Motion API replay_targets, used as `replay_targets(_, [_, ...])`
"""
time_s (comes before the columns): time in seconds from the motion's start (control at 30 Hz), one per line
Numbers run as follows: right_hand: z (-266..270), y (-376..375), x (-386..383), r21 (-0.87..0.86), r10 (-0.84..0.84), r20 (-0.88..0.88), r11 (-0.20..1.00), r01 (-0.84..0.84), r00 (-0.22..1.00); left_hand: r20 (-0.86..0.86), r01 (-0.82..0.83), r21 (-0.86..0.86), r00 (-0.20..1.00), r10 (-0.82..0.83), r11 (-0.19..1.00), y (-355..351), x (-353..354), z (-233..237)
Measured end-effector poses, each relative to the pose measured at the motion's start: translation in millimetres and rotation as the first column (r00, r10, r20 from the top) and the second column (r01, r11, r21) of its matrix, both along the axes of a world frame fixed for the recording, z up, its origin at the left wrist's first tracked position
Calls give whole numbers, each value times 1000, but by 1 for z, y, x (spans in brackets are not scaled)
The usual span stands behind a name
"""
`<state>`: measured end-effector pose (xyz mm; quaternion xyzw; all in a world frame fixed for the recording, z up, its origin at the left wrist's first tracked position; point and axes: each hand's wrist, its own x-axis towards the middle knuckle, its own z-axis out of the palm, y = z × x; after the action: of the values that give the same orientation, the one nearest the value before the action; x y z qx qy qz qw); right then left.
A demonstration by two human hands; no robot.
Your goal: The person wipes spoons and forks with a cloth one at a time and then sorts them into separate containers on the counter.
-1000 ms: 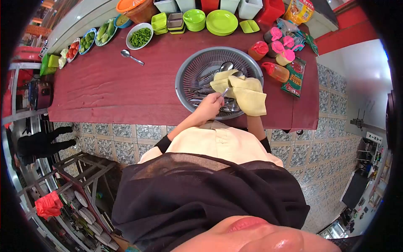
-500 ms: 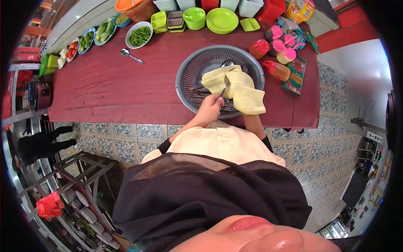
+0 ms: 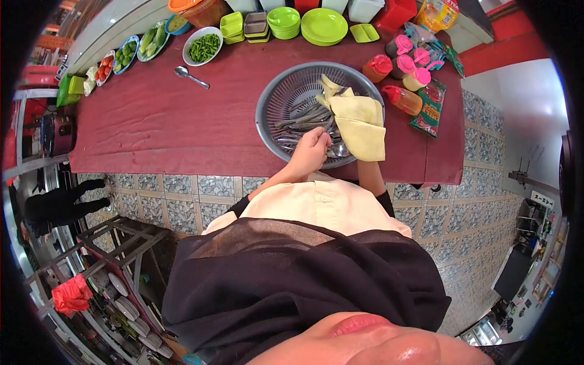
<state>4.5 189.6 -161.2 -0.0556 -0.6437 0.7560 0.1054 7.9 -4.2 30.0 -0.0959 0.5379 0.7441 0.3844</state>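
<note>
A grey plastic basket [image 3: 263,115] stands on the red-covered table, with several spoons and forks [image 3: 304,121] lying in it. Over its near side, my left hand [image 3: 311,149] is closed on a spoon, whose bowl end is hidden at the cloth. A pale yellow cloth [image 3: 360,121] drapes over my right hand [image 3: 367,168]; only the wrist side shows below it, and the covered fingers hold the cloth. One cloth corner near the basket's middle is smeared by motion. Beside my left hand, a shiny spoon bowl [image 3: 342,150] rests in the basket.
A single spoon [image 3: 191,77] lies on the table [image 3: 158,134] to the left. Along the back stand a bowl of green chilies [image 3: 202,48], plates of vegetables and green dishes [image 3: 323,27]. Sauce bottles [image 3: 403,99] and a green packet [image 3: 430,112] sit right of the basket.
The cloth has shifted right and folded differently, uncovering more cutlery. The spoon bowl visible against the cloth earlier is now out of sight. My left hand has moved slightly right and down.
</note>
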Motion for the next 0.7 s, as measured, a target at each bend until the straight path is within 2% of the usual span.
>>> replay_targets(0.07, [1,1,-1,44,-25,-23,999,26,999,-36,-8,-23,999,7,1000,1,5,-4])
replay_targets(0.17, [2,-3,-1,-74,-2,-37,997,-1,999,-91,-14,-70,996,7,997,3,10,-15])
replay_targets(0.27, [4,-9,-1,-361,104,-56,925,-117,993,-63,-20,-61,998,16,998,4,10,-14])
replay_targets(0.33, [4,-17,0,-594,199,-107,773,-223,974,-45,-43,-50,998,40,998,6,9,-15])
replay_targets(0.4, [3,-23,4,-769,271,-174,563,-303,947,-66,-142,-43,988,139,989,13,3,-15])
replay_targets(0.5, [4,-31,10,-877,324,-298,279,-391,898,-7,-203,5,979,203,979,13,-1,-11])
replay_targets(0.57, [8,-32,12,-885,329,-374,152,-439,867,52,-200,41,979,198,979,9,-4,-18])
replay_targets(0.6, [10,-31,13,-879,329,-411,104,-465,850,130,-151,130,982,134,980,1,-9,-25])
replay_targets(0.67, [15,-29,13,-859,323,-477,24,-511,817,-113,-340,50,933,343,939,5,-12,-32])
replay_targets(0.7, [19,-27,13,-844,323,-508,-2,-536,799,-239,-437,31,870,431,899,7,-15,-33])
